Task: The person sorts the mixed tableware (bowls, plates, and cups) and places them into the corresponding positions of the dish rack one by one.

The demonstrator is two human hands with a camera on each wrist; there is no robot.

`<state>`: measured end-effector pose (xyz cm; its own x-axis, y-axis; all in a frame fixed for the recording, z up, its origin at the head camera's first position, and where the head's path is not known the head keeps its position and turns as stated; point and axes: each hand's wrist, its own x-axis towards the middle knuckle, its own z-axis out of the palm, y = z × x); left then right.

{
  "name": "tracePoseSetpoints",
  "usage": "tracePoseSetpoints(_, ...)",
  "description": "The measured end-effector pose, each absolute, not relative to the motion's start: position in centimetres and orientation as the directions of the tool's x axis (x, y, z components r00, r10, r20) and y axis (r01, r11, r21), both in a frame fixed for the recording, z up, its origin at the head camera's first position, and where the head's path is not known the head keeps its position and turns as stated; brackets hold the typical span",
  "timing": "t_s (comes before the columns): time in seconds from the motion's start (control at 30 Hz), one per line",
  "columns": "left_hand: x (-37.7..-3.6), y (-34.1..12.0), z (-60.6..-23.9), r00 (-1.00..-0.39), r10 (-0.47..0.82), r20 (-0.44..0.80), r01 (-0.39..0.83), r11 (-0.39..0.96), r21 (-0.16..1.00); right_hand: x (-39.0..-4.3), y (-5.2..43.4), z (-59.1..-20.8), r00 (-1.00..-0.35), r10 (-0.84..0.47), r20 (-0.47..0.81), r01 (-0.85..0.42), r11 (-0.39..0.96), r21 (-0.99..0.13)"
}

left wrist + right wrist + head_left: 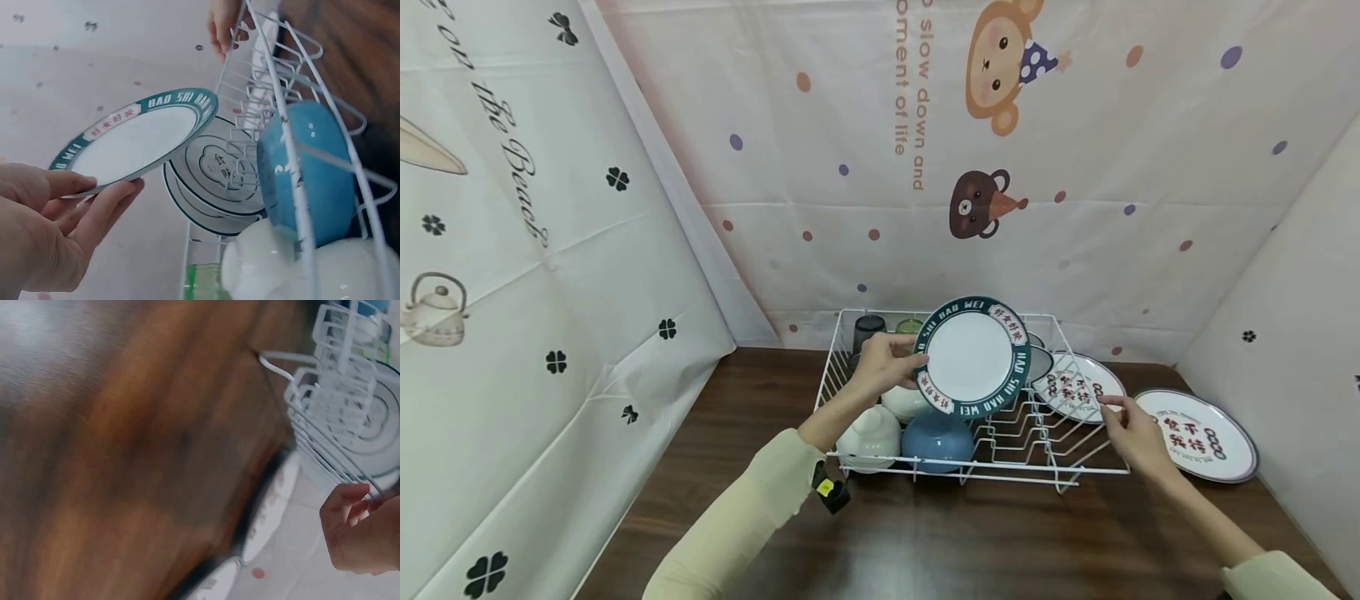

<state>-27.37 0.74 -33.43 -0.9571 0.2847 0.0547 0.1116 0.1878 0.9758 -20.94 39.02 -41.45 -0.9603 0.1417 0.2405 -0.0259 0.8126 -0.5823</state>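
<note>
My left hand (886, 364) pinches the edge of a white plate (970, 357) with a lettered green rim, thumb on its face and fingers beneath. The plate is tilted above a white wire dish rack (1022, 478). At the rack's right side, my right hand (1138, 437) grips the top wire, thumb and fingers curled at it. Inside the rack sit a blue bowl (937, 440), white bowls (868, 437), a dark cup (869, 327) and a green glass (203, 281). Other green-lined plates (219, 164) stand in the slots behind the held plate.
Two white plates with red lettering, a nearer one (1198, 436) and a farther one (1071, 375), lie right of the rack on the dark wooden table (895, 542). Printed cloth walls (850, 208) enclose the table at the back and both sides.
</note>
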Motion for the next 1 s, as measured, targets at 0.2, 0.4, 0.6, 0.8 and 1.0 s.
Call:
tracePoseSetpoints(0.2,-27.8,2.9,-33.0,-0.877,0.312,0.367,0.467,0.371,0.803,-20.5,38.5,-42.6,-0.934,0.112,0.339,-0.081,0.858,-0.507)
tracePoseSetpoints(0.4,-28.0,4.8,-32.0,-0.765,0.401,0.504,0.642,0.536,0.549,-20.5,38.4,-42.7,-0.944,0.173,0.28,-0.018,0.822,-0.569)
tracePoseSetpoints(0.6,-28.6,6.1,-31.7,-0.678,0.526,0.514,0.723,0.604,0.336,-20.8,38.1,-42.8,-0.947,0.219,0.237,0.019,0.77,-0.638)
tracePoseSetpoints(0.8,-29.2,7.5,-32.2,-0.607,0.594,0.528,0.772,0.598,0.215,-20.6,38.0,-42.8,-0.946,0.271,0.18,0.085,0.739,-0.668)
tracePoseSetpoints(1.0,-29.7,8.3,-32.5,-0.6,0.612,0.515,0.77,0.617,0.163,-20.7,37.8,-42.7,-0.941,0.289,0.173,0.096,0.721,-0.686)
